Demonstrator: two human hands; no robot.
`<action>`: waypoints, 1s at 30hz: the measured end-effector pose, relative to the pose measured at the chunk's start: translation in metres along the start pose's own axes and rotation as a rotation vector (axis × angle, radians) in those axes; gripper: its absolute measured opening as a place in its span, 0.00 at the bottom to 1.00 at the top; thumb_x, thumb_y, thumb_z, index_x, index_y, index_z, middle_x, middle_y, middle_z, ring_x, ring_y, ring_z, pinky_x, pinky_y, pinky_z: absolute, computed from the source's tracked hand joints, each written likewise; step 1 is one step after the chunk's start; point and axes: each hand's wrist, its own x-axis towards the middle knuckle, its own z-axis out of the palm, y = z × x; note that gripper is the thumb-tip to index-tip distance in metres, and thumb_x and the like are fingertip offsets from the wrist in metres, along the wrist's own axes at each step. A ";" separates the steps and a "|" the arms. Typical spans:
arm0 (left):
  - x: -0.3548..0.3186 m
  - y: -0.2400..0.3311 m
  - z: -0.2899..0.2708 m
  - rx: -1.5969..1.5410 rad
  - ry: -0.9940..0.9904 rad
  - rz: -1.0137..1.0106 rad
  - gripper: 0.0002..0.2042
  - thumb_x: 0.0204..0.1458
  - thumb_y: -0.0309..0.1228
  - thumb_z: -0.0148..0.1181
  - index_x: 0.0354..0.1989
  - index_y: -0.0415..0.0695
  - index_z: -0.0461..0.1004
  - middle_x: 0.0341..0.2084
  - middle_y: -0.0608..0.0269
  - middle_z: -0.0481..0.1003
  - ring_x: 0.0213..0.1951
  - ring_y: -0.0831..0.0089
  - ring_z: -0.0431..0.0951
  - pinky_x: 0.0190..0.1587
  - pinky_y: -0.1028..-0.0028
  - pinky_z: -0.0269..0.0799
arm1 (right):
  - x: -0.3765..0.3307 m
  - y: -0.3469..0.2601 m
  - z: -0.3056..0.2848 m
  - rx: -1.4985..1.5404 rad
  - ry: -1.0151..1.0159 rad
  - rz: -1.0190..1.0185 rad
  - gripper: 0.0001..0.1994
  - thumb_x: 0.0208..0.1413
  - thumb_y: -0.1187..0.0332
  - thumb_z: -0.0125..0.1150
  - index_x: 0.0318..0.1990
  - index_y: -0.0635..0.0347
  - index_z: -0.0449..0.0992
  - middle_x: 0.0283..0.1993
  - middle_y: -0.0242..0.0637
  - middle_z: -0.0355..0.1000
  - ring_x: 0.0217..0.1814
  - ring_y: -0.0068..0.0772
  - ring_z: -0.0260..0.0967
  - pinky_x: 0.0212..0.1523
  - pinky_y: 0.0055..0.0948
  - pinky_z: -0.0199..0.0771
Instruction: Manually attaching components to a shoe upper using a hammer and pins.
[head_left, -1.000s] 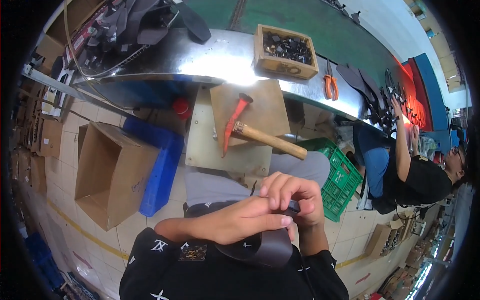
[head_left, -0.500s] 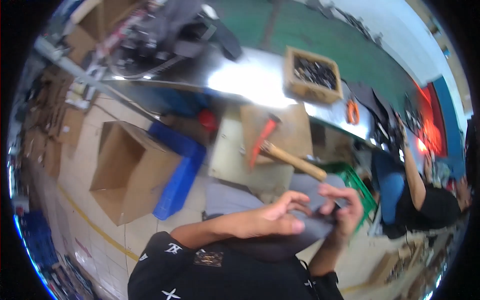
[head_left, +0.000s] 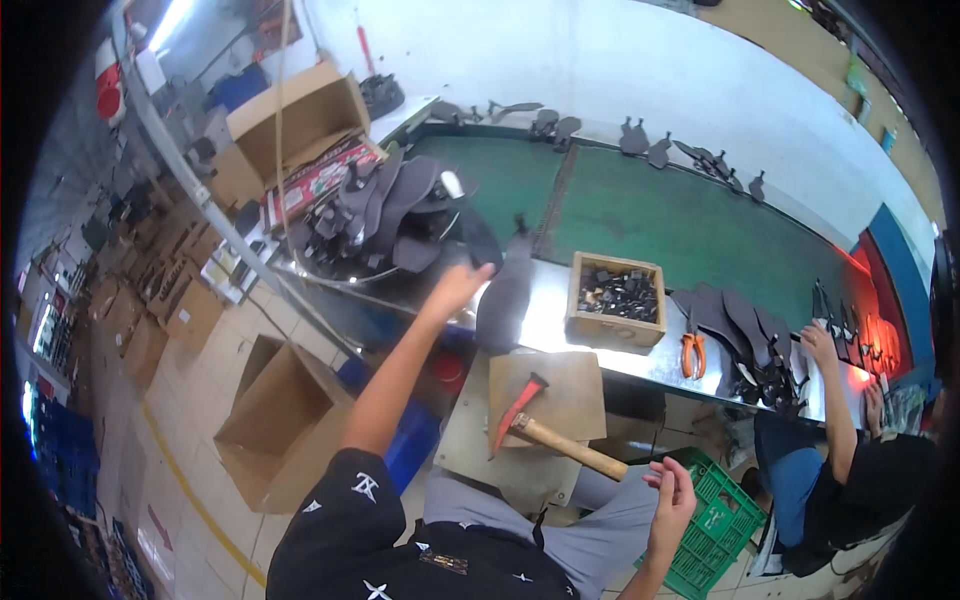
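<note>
My left hand reaches out over the metal table edge, fingers closed at the left edge of a dark grey, sole-shaped piece. That piece is slightly blurred and has a small dark fitting at its far tip. To the left lies a heap of similar grey pieces. Beside my right thigh, my right hand is raised with loosely bent fingers apart, and nothing shows in it. A hammer with a red head and wooden handle lies on a brown board in front of my lap, its handle end near my right hand.
A wooden box of small dark metal parts and orange-handled pliers are on the metal table. Beyond stretches a green belt. A green crate and a cardboard box flank me. A co-worker's arm is at right.
My hands were together over my lap; the left has moved forward and left to the table, where the grey piece now shows. My right hand has lowered a little. The view has tilted up.
</note>
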 end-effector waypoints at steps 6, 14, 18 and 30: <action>0.109 -0.054 0.019 -0.347 0.417 0.187 0.25 0.50 0.46 0.64 0.40 0.31 0.77 0.35 0.41 0.80 0.36 0.50 0.81 0.41 0.60 0.72 | -0.019 0.040 -0.033 0.080 0.132 0.090 0.14 0.67 0.68 0.51 0.51 0.72 0.72 0.41 0.43 0.77 0.39 0.28 0.74 0.45 0.26 0.75; 0.029 0.014 0.039 0.291 0.803 0.368 0.29 0.49 0.24 0.55 0.63 0.37 0.61 0.52 0.42 0.73 0.40 0.50 0.80 0.43 0.55 0.76 | -0.041 0.072 -0.050 0.077 0.237 0.197 0.13 0.67 0.69 0.50 0.48 0.72 0.73 0.38 0.43 0.77 0.37 0.27 0.74 0.42 0.25 0.75; -0.017 -0.010 0.048 0.725 0.665 0.348 0.34 0.50 0.30 0.58 0.68 0.43 0.57 0.62 0.44 0.63 0.44 0.51 0.79 0.43 0.57 0.78 | -0.035 0.073 -0.046 0.094 0.202 0.186 0.13 0.67 0.69 0.50 0.48 0.72 0.73 0.38 0.43 0.77 0.36 0.26 0.73 0.42 0.25 0.75; -0.064 -0.011 0.014 0.282 0.203 0.351 0.19 0.55 0.42 0.56 0.46 0.40 0.79 0.49 0.47 0.77 0.53 0.50 0.75 0.55 0.60 0.70 | 0.084 0.011 -0.077 -0.377 0.449 -0.306 0.11 0.65 0.68 0.54 0.47 0.67 0.76 0.35 0.39 0.77 0.34 0.23 0.72 0.37 0.25 0.72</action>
